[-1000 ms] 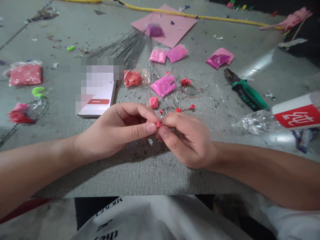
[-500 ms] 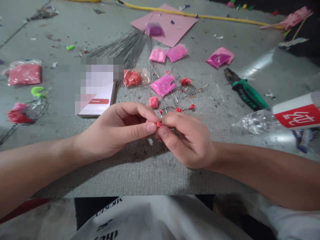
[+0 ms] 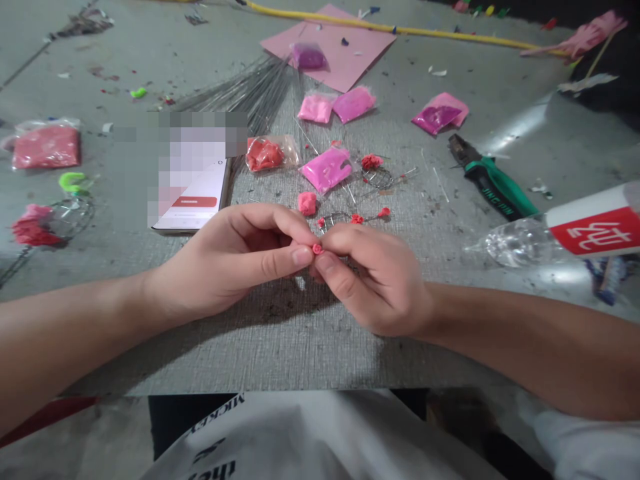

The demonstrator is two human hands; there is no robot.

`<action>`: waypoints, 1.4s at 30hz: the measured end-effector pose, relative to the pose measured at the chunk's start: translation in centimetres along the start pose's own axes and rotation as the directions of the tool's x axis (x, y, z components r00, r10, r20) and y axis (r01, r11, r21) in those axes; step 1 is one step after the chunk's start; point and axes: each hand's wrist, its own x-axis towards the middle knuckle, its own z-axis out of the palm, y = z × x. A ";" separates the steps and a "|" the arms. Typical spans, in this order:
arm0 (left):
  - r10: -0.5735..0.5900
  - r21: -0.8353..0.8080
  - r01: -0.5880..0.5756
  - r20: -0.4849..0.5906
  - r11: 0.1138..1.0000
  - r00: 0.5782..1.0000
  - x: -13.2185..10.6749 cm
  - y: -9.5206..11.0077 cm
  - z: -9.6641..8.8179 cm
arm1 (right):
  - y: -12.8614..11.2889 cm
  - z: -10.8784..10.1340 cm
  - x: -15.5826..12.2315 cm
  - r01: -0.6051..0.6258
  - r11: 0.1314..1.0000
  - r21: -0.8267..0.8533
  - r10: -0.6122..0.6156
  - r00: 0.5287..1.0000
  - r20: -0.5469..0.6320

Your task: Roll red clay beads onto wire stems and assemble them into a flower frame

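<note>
My left hand [image 3: 235, 260] and my right hand [image 3: 375, 280] meet fingertip to fingertip over the grey mat [image 3: 300, 333]. Both pinch a tiny red clay bud [image 3: 317, 249] between thumbs and forefingers. Just beyond my fingers lie thin wires tipped with small red clay buds [image 3: 356, 219] and a loose pink clay lump [image 3: 307, 203]. A bag of pink clay [image 3: 327, 168] and a bag of red clay [image 3: 265, 155] rest a little farther back.
A phone [image 3: 193, 200] lies left of my hands. Green-handled pliers [image 3: 487, 180] and a plastic bottle [image 3: 560, 233] sit to the right. A bundle of wires [image 3: 250, 93], pink paper [image 3: 330, 47], more clay bags [image 3: 440, 113] and a red bag [image 3: 45, 147] surround the mat.
</note>
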 end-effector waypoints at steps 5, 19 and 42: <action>0.022 0.013 -0.022 0.014 1.000 1.000 0.1 0.1 -0.1 | 0.0 0.0 0.0 0.006 1.000 -0.004 -0.006 1.000 -0.002; 0.056 0.075 -0.065 0.106 0.995 0.993 0.2 0.6 -0.3 | -0.1 -0.1 0.1 0.038 0.999 0.023 -0.039 0.999 0.020; 0.040 0.088 -0.063 0.237 0.994 0.971 0.3 1.1 -0.4 | 0.3 -0.6 0.2 0.079 0.997 0.018 -0.080 0.988 0.128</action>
